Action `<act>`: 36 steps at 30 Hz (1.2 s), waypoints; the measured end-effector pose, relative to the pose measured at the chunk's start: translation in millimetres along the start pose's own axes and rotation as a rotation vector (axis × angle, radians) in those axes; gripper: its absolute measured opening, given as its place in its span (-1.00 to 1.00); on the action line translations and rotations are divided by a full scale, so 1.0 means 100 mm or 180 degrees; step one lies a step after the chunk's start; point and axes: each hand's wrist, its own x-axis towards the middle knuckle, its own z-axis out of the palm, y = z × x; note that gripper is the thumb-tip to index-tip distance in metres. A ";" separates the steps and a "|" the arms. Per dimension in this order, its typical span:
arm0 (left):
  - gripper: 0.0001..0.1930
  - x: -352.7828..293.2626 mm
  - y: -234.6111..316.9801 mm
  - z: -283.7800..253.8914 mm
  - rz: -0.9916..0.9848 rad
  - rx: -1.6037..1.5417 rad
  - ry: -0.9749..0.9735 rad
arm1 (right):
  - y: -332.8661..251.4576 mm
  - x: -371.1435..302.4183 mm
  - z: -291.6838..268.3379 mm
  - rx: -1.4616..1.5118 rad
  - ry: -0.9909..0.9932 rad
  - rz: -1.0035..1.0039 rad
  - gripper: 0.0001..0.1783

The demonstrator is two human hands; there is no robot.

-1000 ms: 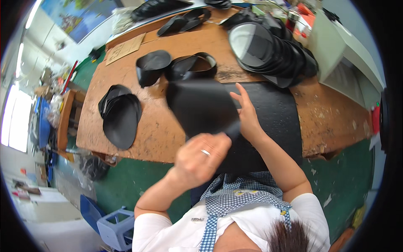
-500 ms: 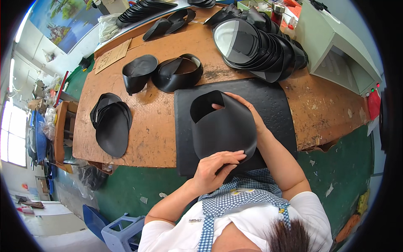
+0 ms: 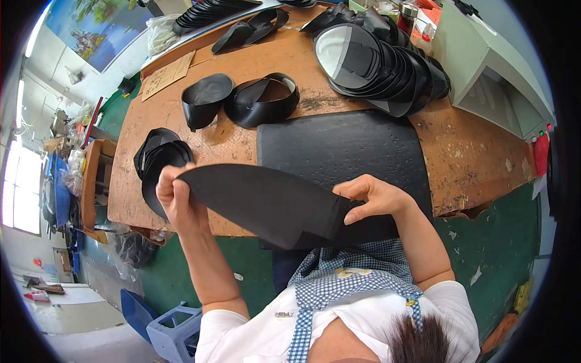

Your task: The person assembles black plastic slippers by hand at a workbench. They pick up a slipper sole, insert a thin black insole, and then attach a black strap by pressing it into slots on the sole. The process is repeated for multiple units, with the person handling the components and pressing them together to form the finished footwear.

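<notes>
A black leather-like shoe upper is stretched out sideways above the table's near edge, its dull face showing. At its pointed left end, my left hand grips it between thumb and fingers. My right hand pinches the squarer right end, where a fold shows at the lower corner. Beneath and behind it lies a thick black mat with a pitted surface. Flat, rounded black pieces lie in a small stack behind my left hand, partly hidden by it.
Two curved black uppers stand on the wooden table beyond the mat. A large fanned stack of black pieces sits at the far right, beside a grey-green open-fronted box. A blue stool stands on the floor at lower left.
The upper was upright and rounded, its opening facing away; it is now turned and drawn out lengthwise. My left hand moved left and away from me; my right hand moved slightly nearer.
</notes>
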 end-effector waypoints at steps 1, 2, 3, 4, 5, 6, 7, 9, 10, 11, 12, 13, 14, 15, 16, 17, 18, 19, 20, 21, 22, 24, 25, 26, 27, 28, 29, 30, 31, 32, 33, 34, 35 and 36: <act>-0.76 0.12 0.04 0.12 0.0082 0.0158 -0.0015 | -0.03 0.01 0.04 -0.0268 0.0129 -0.0241 -0.73; -0.81 0.23 0.05 0.11 0.0111 0.0303 0.0039 | -0.09 0.01 0.07 -0.0558 0.0271 -0.0474 -0.72; -0.85 0.36 0.05 0.16 0.0191 0.0601 0.0138 | -0.08 0.01 0.09 -0.0689 0.0343 -0.0471 -0.73; -0.88 0.51 0.07 0.23 0.0278 0.0906 0.0242 | -0.09 0.01 0.11 -0.0817 0.0406 -0.0471 -0.73; -0.89 0.71 0.06 0.30 0.0477 0.1173 -0.0016 | -0.05 -0.01 0.12 -0.0792 0.0398 -0.0233 -0.73; -0.90 0.92 0.02 0.38 0.0670 0.1405 -0.0279 | -0.03 -0.04 0.14 -0.0782 0.0416 0.0023 -0.74; -0.86 1.10 -0.01 0.54 0.0325 0.1727 -0.0131 | -0.03 -0.05 0.21 -0.0421 0.0581 0.0015 -0.75; -0.75 1.46 -0.03 0.90 0.0055 0.2192 -0.0259 | -0.07 0.04 0.39 0.0313 0.0820 -0.0017 -0.78; -0.67 1.64 -0.09 1.04 0.0114 0.2310 -0.0552 | -0.05 0.08 0.39 0.0438 0.1158 -0.0082 -0.79; -0.63 1.79 -0.27 1.14 0.0225 0.2143 -0.0798 | 0.02 0.12 0.37 0.0549 0.1526 -0.0141 -0.80; -0.59 1.90 -0.41 1.21 0.0348 0.1997 -0.1050 | 0.09 0.17 0.34 0.0668 0.1880 -0.0220 -0.81; -0.57 1.92 -0.55 1.19 0.0594 0.2393 -0.0899 | 0.15 0.26 0.30 0.0879 0.2040 -0.0609 -0.83; -0.54 1.90 -0.69 1.19 0.0834 0.2769 -0.0769 | 0.18 0.32 0.30 0.1127 0.2256 -0.0628 -0.84; -0.53 1.77 -0.75 1.12 0.0620 0.3019 -0.0827 | 0.18 0.38 0.29 0.1377 0.2467 -0.0650 -0.84; -0.59 1.53 -0.69 1.18 0.0290 0.3374 -0.0837 | 0.21 0.40 0.27 0.1642 0.2725 -0.0677 -0.85; -0.72 1.28 -0.67 1.11 -0.0072 0.3289 -0.0704 | 0.25 0.43 0.27 0.1723 0.2812 -0.0507 -0.87; -0.82 1.04 -0.68 1.05 -0.0762 0.3099 -0.0703 | 0.28 0.43 0.28 0.1770 0.2877 -0.0471 -0.88; -0.85 0.75 -0.64 1.00 -0.1219 0.2911 -0.0751 | 0.31 0.45 0.31 0.1834 0.2900 -0.0414 -0.88; -0.85 0.47 -0.65 0.97 -0.1748 0.2633 -0.0731 | 0.34 0.47 0.34 0.1892 0.2909 -0.0348 -0.88; -0.85 0.25 -0.68 0.96 -0.2282 0.2438 -0.0682 | 0.37 0.48 0.36 0.1876 0.2894 -0.0324 -0.87; -0.78 0.02 -0.78 0.95 -0.2341 0.1992 -0.0419 | 0.39 0.49 0.40 0.1856 0.2861 -0.0285 -0.87; -0.72 -0.18 -0.85 1.10 -0.2404 0.1731 -0.0125 | 0.43 0.50 0.46 0.1828 0.2802 -0.0259 -0.87; -0.73 -0.21 -0.90 1.15 -0.2455 0.1642 0.0055 | 0.45 0.49 0.50 0.1814 0.2775 -0.0287 -0.86; -0.75 -0.24 -0.93 1.16 -0.2504 0.1549 0.0229 | 0.47 0.50 0.53 0.1802 0.2753 -0.0317 -0.86; -0.75 -0.26 -0.94 1.12 -0.2500 0.1367 0.0320 | 0.48 0.51 0.56 0.1770 0.2719 -0.0264 -0.86; -0.76 -0.27 -0.98 1.08 -0.2493 0.1167 0.0371 | 0.48 0.50 0.58 0.1724 0.2721 -0.0232 -0.85; -0.76 -0.27 -1.00 1.07 -0.2488 0.0965 0.0414 | 0.47 0.49 0.58 0.1678 0.2730 -0.0203 -0.85; -0.77 -0.27 -0.99 1.07 -0.2501 0.0895 0.0457 | 0.47 0.50 0.57 0.1688 0.2688 -0.0186 -0.84; -0.77 -0.28 -0.99 1.07 -0.2524 0.0812 0.0488 | 0.47 0.49 0.54 0.1692 0.2664 -0.0167 -0.84; -0.77 -0.28 -0.98 1.07 -0.2549 0.0729 0.0516 | 0.47 0.49 0.50 0.1696 0.2642 -0.0149 -0.83; -0.77 -0.28 -0.98 1.06 -0.2639 0.0725 0.0421 | 0.47 0.44 0.43 0.1646 0.2520 -0.0125 -0.80; -0.78 -0.26 -0.96 1.07 -0.2698 0.0705 0.0356 | 0.46 0.42 0.39 0.1568 0.2446 -0.0126 -0.78; -0.78 -0.25 -0.94 1.09 -0.2757 0.0686 0.0290 | 0.44 0.39 0.35 0.1491 0.2372 -0.0126 -0.77; -0.77 -0.23 -0.92 1.11 -0.2816 0.0666 0.0225 | 0.43 0.36 0.32 0.1414 0.2298 -0.0125 -0.76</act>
